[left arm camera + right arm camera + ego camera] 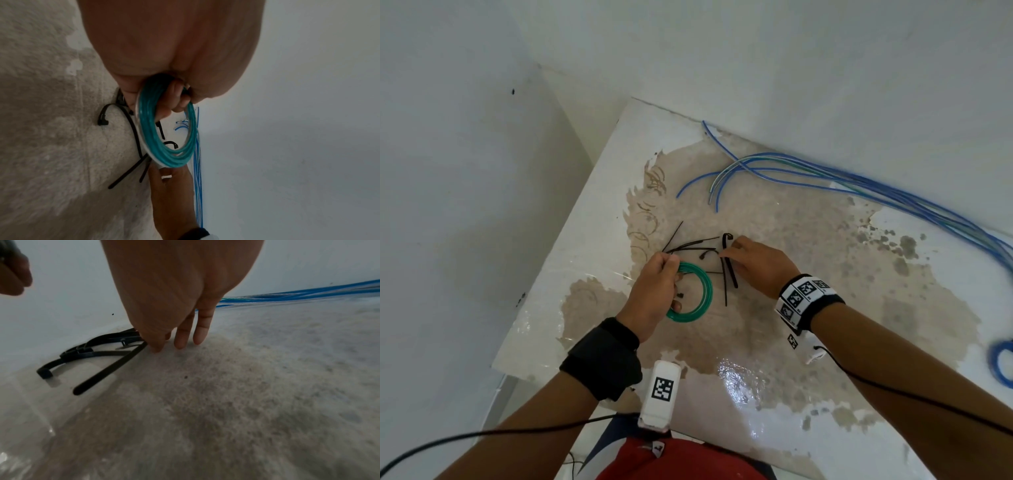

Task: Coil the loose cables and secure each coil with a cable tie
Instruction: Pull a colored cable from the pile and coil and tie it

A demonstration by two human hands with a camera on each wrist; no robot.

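Left hand (654, 291) grips the green coil (697, 301) — springy, likely to unwind — while right hand (756, 263), fingers extended, reaches the thin, slippery cable ties (727, 267); pinch one mid-strap.

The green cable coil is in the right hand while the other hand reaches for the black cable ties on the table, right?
Not quite: the left hand holds the green cable coil, as the head view shows. The right hand reaches for the black cable ties on the table.

Head view overhead; wrist views close, sharing cable ties (131, 172).
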